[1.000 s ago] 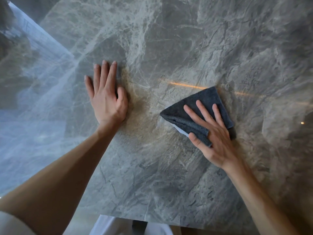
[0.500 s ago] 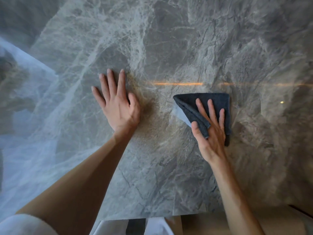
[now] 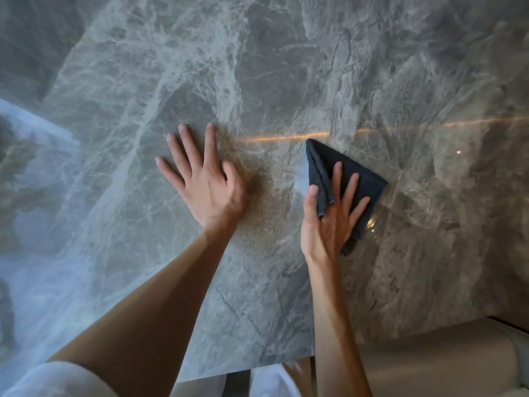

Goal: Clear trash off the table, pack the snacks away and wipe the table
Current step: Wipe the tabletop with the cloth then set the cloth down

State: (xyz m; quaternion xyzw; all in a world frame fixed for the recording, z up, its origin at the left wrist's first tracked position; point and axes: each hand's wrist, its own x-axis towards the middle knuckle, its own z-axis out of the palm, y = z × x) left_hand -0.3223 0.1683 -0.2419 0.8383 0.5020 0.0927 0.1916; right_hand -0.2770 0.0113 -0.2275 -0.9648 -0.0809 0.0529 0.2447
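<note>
**Both palms down on the marble**

Nearest me, my white sleeve (image 3: 51,379) shows at the lower left edge, and both bare forearms reach out over the grey veined table (image 3: 257,296). My left hand (image 3: 206,190) lies flat on the bare stone, fingers spread, holding nothing. Just to its right, my right hand (image 3: 329,222) presses straight fingers down on the dark folded cloth (image 3: 357,179), thumb along its folded edge. Beyond the cloth's far corner an orange streak of reflected light (image 3: 286,136) crosses the tabletop.

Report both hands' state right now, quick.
Left hand: open, flat on the table, holding nothing.
Right hand: open, pressing flat on the dark cloth.
</note>
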